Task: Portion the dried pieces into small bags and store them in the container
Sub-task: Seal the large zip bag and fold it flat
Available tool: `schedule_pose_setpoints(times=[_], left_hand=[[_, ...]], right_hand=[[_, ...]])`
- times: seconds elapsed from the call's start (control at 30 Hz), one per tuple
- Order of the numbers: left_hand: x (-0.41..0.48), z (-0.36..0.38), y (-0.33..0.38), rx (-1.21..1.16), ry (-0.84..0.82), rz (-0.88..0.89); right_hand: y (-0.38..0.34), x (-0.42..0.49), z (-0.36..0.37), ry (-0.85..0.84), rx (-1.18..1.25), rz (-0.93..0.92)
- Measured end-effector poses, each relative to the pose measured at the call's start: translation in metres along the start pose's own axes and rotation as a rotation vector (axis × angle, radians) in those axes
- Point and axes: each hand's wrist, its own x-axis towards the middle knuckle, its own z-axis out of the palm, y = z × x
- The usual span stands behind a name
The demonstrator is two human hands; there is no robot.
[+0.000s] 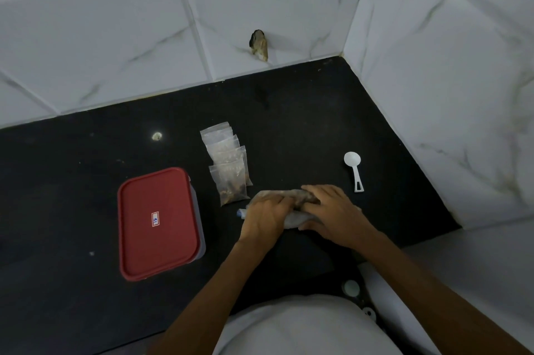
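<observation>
Bags [227, 159], 4 with dried pieces [232, 190], lie by lidded container [158, 224]; fingers [312, 192] clutch larger bag [292, 220].

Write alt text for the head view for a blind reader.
The left hand and right hand hold a large bag of dried pieces on a black counter. Nearby lie filled small bags, a closed red-lidded container and a white scoop.

Head-high, down onto counter [289, 123] (near)

Place: home kitchen | Worktop: black counter [289, 123] set in the corner | Walls: 2, white marble-look tiles [115, 22] | Kit: 1 red-lidded container [157, 221], 1 white scoop [354, 167], small bags [228, 164] of dried pieces
</observation>
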Motion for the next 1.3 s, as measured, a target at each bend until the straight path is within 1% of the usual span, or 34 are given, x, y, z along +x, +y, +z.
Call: schedule_pose_setpoints(times=[0.03, 0.07, 0.13, 0.17, 0.2, 0.23, 0.27, 0.33, 0.37, 0.4, 0.47, 0.5, 0.6, 0.73, 0.8, 0.9, 0.97, 1.1, 1.2, 1.3], left_hand=[[-0.005, 0.000, 0.001, -0.049, 0.059, -0.031], [-0.010, -0.001, 0.002, -0.063, 0.152, -0.049], [-0.025, 0.001, 0.005, -0.021, 0.344, -0.052], [-0.035, 0.002, 0.007, -0.028, 0.403, -0.028], [-0.045, 0.002, 0.010, -0.060, 0.413, 0.004], [-0.054, 0.003, 0.012, -0.125, 0.361, 0.006], [-0.059, 0.005, 0.013, -0.191, 0.257, -0.032], [-0.065, 0.012, 0.016, -0.290, 0.033, -0.172], [-0.067, 0.017, 0.018, -0.364, -0.034, -0.244], [-0.067, 0.021, 0.021, -0.477, -0.051, -0.321], [-0.065, 0.024, 0.028, -0.709, -0.021, -0.480], [-0.063, 0.024, 0.030, -0.787, -0.004, -0.547], [-0.057, 0.025, 0.035, -0.963, 0.004, -0.670], [-0.047, 0.018, 0.047, -1.013, -0.011, -0.666], [-0.036, 0.009, 0.053, -1.034, 0.048, -0.639], [-0.010, -0.004, 0.054, -1.034, 0.195, -0.607], [0.011, -0.010, 0.052, -1.056, 0.249, -0.612], [0.043, -0.011, 0.044, -1.088, 0.306, -0.674], [0.056, -0.009, 0.039, -1.166, 0.329, -0.768], [0.061, -0.004, 0.034, -1.250, 0.334, -0.880]], right_hand=[[0.001, 0.001, 0.000, 0.027, 0.000, -0.017], [0.001, 0.002, 0.000, 0.051, -0.001, -0.028], [0.001, 0.002, -0.001, 0.092, -0.008, -0.026], [0.000, 0.003, -0.001, 0.105, -0.001, -0.018], [-0.002, 0.004, -0.003, 0.108, 0.016, -0.002], [-0.004, 0.005, -0.006, 0.099, 0.057, 0.024], [-0.006, 0.007, -0.010, 0.067, 0.124, 0.068], [-0.007, 0.011, -0.014, -0.039, 0.237, 0.158], [-0.006, 0.013, -0.016, -0.098, 0.246, 0.177], [-0.005, 0.016, -0.018, -0.145, 0.241, 0.179], [-0.003, 0.018, -0.019, -0.200, 0.261, 0.171], [-0.002, 0.017, -0.019, -0.203, 0.295, 0.176], [-0.004, 0.012, -0.021, -0.148, 0.419, 0.198], [-0.011, -0.003, -0.027, -0.058, 0.626, 0.319], [-0.009, -0.004, -0.028, -0.023, 0.715, 0.396], [-0.006, 0.008, -0.029, 0.042, 0.835, 0.516], [-0.004, 0.022, -0.029, 0.094, 0.853, 0.577], [-0.005, 0.046, -0.041, 0.156, 0.967, 0.683], [-0.004, 0.056, -0.043, 0.129, 0.982, 0.715], [-0.005, 0.059, -0.039, 0.139, 0.955, 0.752]])
